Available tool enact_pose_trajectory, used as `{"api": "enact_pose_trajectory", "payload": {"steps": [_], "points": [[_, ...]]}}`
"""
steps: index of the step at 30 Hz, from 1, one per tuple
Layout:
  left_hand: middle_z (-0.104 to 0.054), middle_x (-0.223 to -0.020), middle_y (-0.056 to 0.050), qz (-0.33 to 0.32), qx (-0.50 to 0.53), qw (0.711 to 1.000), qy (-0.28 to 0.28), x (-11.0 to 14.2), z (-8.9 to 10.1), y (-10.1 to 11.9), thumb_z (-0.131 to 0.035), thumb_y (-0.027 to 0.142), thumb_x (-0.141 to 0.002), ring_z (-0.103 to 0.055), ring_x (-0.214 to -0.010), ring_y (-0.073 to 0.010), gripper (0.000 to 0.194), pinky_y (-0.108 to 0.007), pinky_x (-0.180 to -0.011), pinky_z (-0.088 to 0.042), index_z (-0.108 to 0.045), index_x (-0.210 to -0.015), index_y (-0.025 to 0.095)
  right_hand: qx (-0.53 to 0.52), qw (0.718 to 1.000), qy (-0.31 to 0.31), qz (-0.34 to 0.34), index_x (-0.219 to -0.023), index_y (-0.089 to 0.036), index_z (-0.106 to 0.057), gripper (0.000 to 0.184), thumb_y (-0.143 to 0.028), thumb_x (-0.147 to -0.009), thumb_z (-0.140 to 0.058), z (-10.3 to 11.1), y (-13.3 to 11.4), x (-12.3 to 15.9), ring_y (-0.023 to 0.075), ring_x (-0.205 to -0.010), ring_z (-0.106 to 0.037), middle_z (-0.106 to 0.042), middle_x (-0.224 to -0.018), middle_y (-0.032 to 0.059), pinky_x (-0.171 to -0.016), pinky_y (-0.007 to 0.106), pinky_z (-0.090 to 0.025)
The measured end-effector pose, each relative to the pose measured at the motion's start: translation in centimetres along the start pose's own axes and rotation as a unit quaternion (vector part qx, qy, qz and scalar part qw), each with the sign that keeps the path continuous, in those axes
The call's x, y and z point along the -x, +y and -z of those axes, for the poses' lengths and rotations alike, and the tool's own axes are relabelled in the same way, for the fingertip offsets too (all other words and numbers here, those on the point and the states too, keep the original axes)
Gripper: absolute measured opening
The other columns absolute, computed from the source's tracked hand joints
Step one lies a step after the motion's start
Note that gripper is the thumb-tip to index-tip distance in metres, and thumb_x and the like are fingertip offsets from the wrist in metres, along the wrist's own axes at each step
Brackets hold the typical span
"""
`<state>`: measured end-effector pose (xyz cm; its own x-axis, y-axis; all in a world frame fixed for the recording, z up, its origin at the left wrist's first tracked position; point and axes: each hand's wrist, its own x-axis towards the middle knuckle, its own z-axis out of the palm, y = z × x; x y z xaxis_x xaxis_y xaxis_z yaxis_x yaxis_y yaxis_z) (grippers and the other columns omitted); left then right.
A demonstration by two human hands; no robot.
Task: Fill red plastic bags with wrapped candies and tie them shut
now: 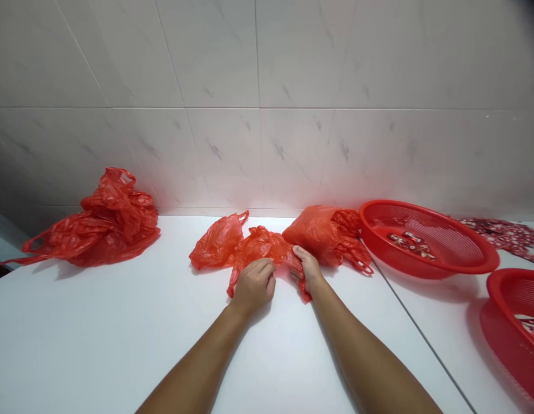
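Note:
A thin red plastic bag [263, 244] lies crumpled on the white table between my two hands. My left hand [254, 283] is closed, its fingers pinching the near edge of this bag. My right hand [307, 269] is wrapped round the bag's right side, where a bunched end hangs below the fingers. Touching it on the left is a second red plastic bag [217, 241] with a loop handle sticking up. Just behind my right hand rests a fuller red plastic bag [314, 230], its gathered handles lying to the right. The bags' contents are hidden.
A heap of red plastic bags [115, 221] sits at the far left. To the right stand a red plastic basket [465, 256] and a nearer red basket [503, 322], both holding patterned red-and-white pieces. Patterned cloth [503, 234] lies behind them. A tiled wall [258, 155] borders the table [120, 333].

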<state>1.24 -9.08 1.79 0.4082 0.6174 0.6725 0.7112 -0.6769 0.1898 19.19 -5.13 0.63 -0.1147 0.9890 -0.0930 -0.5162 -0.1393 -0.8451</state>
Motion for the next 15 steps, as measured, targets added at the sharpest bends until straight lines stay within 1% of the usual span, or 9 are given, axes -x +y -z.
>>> {"api": "enact_pose_trajectory", "payload": {"steps": [2, 4, 6, 9, 11, 12, 13, 15], "points": [[-0.076, -0.107, -0.008, 0.044, -0.023, 0.999, -0.010, 0.1, 0.3, -1.0, -0.049, 0.004, -0.089, -0.073, -0.105, -0.0248, 0.028, -0.037, -0.088, -0.057, -0.069, -0.099, 0.021, -0.006, 0.999, -0.031, -0.022, -0.082, -0.027, -0.041, 0.045, -0.055, -0.076, -0.075, -0.1, -0.3, 0.3, 0.0065, -0.032, -0.020, -0.040, -0.047, -0.0127, -0.033, 0.022, -0.014], [-0.076, -0.111, -0.009, 0.101, -0.052, 0.993, -0.028, 0.2, 0.5, -1.6, -0.046, 0.008, -0.094, -0.073, -0.099, -0.0242, 0.028, -0.035, -0.080, -0.056, -0.069, -0.105, 0.021, -0.011, 0.997, -0.065, -0.044, -0.084, -0.026, -0.043, 0.045, -0.053, -0.076, -0.078, -0.4, -0.6, 0.6, 0.0059, -0.032, -0.020, -0.040, -0.047, -0.0127, -0.033, 0.021, -0.013], [-0.076, -0.112, -0.010, 0.161, -0.082, 0.982, -0.052, 0.2, 0.7, -2.0, -0.043, 0.013, -0.099, -0.073, -0.094, -0.0246, 0.028, -0.035, -0.073, -0.054, -0.068, -0.109, 0.020, -0.011, 0.993, -0.098, -0.070, -0.087, -0.026, -0.046, 0.045, -0.052, -0.075, -0.080, -0.5, -0.9, 1.1, 0.0052, -0.032, -0.019, -0.040, -0.047, -0.0131, -0.033, 0.020, -0.012], [-0.075, -0.104, -0.009, 0.239, -0.121, 0.958, -0.099, 0.0, 1.3, -2.5, -0.042, 0.021, -0.102, -0.073, -0.089, -0.0258, 0.026, -0.035, -0.070, -0.052, -0.067, -0.105, 0.020, -0.008, 0.982, -0.155, -0.110, -0.099, -0.023, -0.056, 0.046, -0.049, -0.073, -0.083, -0.1, -1.4, 1.6, 0.0045, -0.033, -0.018, -0.043, -0.048, -0.0128, -0.032, 0.018, -0.011], [-0.074, -0.102, -0.011, 0.285, -0.147, 0.938, -0.128, -0.3, 1.8, -2.9, -0.043, 0.026, -0.102, -0.073, -0.088, -0.0284, 0.026, -0.037, -0.072, -0.051, -0.067, -0.102, 0.019, -0.028, 0.973, -0.192, -0.125, -0.111, -0.022, -0.060, 0.051, -0.048, -0.073, -0.083, 0.6, -1.6, 1.6, 0.0043, -0.033, -0.018, -0.047, -0.050, -0.0118, -0.032, 0.017, -0.011], [-0.074, -0.101, -0.014, 0.308, -0.160, 0.927, -0.139, -0.5, 2.1, -3.0, -0.044, 0.030, -0.102, -0.073, -0.090, -0.0309, 0.026, -0.039, -0.074, -0.052, -0.067, -0.101, 0.018, -0.047, 0.971, -0.201, -0.122, -0.115, -0.022, -0.060, 0.054, -0.048, -0.074, -0.082, 0.9, -1.7, 1.5, 0.0042, -0.033, -0.019, -0.049, -0.052, -0.0110, -0.031, 0.017, -0.012], [-0.074, -0.101, -0.016, 0.330, -0.171, 0.916, -0.151, -0.6, 2.4, -3.2, -0.047, 0.035, -0.101, -0.073, -0.091, -0.0340, 0.028, -0.041, -0.076, -0.052, -0.068, -0.100, 0.016, -0.070, 0.972, -0.196, -0.109, -0.119, -0.022, -0.060, 0.055, -0.049, -0.075, -0.080, 1.3, -1.7, 1.3, 0.0045, -0.033, -0.022, -0.052, -0.055, -0.0099, -0.031, 0.017, -0.014], [-0.074, -0.098, -0.021, 0.367, -0.180, 0.895, -0.177, -0.8, 3.1, -3.6, -0.058, 0.046, -0.094, -0.072, -0.094, -0.0402, 0.035, -0.045, -0.079, -0.052, -0.069, -0.096, 0.012, -0.116, 0.981, -0.148, -0.053, -0.123, -0.022, -0.060, 0.054, -0.050, -0.079, -0.076, 1.8, -1.8, 0.8, 0.0062, -0.037, -0.033, -0.057, -0.062, -0.0073, -0.033, 0.016, -0.024]]}}
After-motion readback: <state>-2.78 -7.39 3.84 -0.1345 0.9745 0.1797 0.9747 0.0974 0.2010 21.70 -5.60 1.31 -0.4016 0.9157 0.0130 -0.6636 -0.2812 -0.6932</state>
